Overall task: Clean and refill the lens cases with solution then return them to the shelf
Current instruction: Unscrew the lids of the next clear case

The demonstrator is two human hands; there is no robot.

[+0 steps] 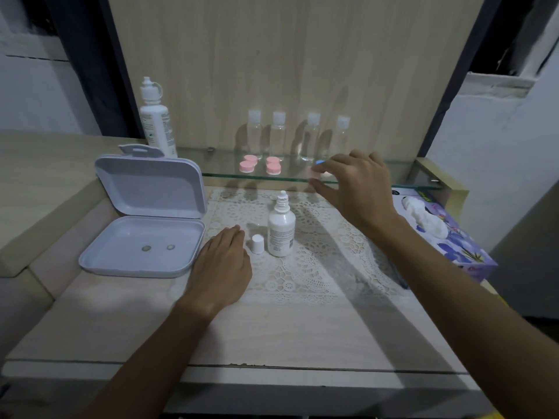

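Reaching to the right of centre, the right hand (357,182) pinches a lens case (316,170) at the front edge of the glass shelf (393,179); a pink lid shows at the fingertips and a blue one just behind, blurred. Whether the case is being set down or lifted off cannot be told from this view. The left hand (222,261) lies flat and relaxed on the table (272,334), holding nothing, just left of a loose white cap (257,244). Beside the cap stands an uncapped solution bottle (281,228) on the lace mat (317,267). Two more pink cases (260,165) sit on the shelf left of the hand, in front of four clear bottles (298,134). At left, an open grey box (145,225) holds two small lenses (158,247); a taller bottle (155,119) stands behind it.

The step in hand looks like the shelf stage. If the case is being returned, the next move calls for releasing it squarely on the glass, clear of the edge.
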